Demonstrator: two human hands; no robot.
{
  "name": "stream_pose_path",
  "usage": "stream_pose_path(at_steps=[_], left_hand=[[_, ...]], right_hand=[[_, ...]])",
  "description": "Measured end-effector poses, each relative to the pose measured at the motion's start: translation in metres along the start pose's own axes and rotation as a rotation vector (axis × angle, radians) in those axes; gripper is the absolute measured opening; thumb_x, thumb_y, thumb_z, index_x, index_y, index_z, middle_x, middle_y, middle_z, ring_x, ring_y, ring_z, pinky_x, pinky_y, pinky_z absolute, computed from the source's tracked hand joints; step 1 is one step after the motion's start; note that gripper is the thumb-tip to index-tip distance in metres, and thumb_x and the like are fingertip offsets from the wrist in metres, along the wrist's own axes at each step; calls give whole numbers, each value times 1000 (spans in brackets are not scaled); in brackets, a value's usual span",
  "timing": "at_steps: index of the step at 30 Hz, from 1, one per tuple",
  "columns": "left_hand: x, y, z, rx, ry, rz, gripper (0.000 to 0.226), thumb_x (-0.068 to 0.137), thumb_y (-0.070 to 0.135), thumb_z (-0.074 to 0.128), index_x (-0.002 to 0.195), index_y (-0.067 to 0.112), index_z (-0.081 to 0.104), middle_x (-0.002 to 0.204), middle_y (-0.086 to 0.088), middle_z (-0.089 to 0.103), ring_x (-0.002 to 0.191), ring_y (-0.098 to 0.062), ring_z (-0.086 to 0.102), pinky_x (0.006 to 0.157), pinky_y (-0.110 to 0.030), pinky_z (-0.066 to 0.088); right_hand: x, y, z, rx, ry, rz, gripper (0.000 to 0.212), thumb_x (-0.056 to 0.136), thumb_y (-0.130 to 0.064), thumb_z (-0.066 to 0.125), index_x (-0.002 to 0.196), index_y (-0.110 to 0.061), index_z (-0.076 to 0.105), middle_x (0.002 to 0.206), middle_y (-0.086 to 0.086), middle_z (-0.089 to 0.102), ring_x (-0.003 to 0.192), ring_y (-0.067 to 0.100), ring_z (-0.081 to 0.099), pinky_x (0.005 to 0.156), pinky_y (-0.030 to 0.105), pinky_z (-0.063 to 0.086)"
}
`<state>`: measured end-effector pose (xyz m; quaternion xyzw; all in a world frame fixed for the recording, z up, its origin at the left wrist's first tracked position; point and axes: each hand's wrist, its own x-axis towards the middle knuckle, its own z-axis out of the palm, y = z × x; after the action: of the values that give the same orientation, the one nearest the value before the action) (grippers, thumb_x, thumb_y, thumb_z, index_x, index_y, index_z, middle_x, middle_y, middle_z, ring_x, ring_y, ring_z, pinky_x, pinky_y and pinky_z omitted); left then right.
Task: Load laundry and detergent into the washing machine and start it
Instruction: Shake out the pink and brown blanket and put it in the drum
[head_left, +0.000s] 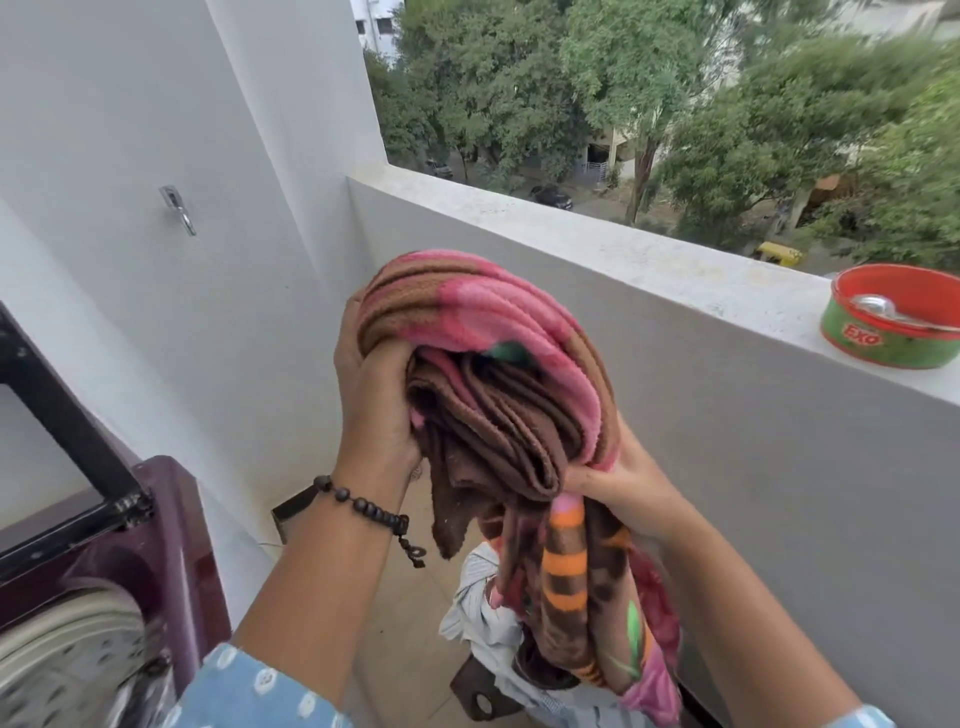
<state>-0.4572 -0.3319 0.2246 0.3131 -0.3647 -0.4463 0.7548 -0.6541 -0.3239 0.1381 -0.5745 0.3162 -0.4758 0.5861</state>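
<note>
Both hands clench a bunched pink-and-brown blanket (483, 374), held up between the parapet and the washing machine (104, 597): the left hand (371, 395) at its folded top, the right hand (618, 493) underneath. Best gather the dangling tail (it hangs over a pile of clothes (488, 634)) before swinging left to the open drum. The drum's inside is blurred and cropped; no controls show.

washing machine (98, 597) left, blanket (488, 395) centre, tub (893, 325) on ledge (623, 265) right
</note>
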Motion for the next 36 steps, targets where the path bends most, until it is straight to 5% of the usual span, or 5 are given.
stream_pose_path(at_steps=[5,13,21,29,36], left_hand=[[-5,-1,-19,165,-4,3,35,67,-6,62,99,9,62,82,-5,68,72,-18,61,63,-29,51],[-11,-9,-14,116,112,66,33,67,-2,66,99,8,62,83,-1,68,71,-12,63,60,-24,53],[-14,-30,-6,-148,430,-38,59,63,19,76,116,1,58,98,-14,67,85,-25,68,72,-37,58],[-39,-14,-41,-9,-22,-321,80,62,35,80,120,-13,53,68,-24,66,79,-47,50,79,-42,57],[-21,66,-98,557,-238,-363,121,39,54,93,136,66,22,155,16,27,144,-13,26,110,-46,33]], right_hand=[[4,-24,-35,86,119,-52,66,61,0,78,122,-15,60,112,7,72,102,24,67,82,31,57],[7,-23,-4,182,199,-90,58,70,-3,69,126,-12,57,115,12,69,106,29,65,93,43,53],[-3,-11,37,-27,-58,32,120,60,-23,89,151,-32,12,141,-15,49,130,1,49,110,29,40],[10,-16,13,-85,102,-56,85,61,-2,79,134,-32,45,124,-4,64,115,11,63,99,33,50],[36,-39,16,-674,-156,-175,85,65,-2,80,137,-32,47,126,-14,60,117,4,57,97,29,46]])
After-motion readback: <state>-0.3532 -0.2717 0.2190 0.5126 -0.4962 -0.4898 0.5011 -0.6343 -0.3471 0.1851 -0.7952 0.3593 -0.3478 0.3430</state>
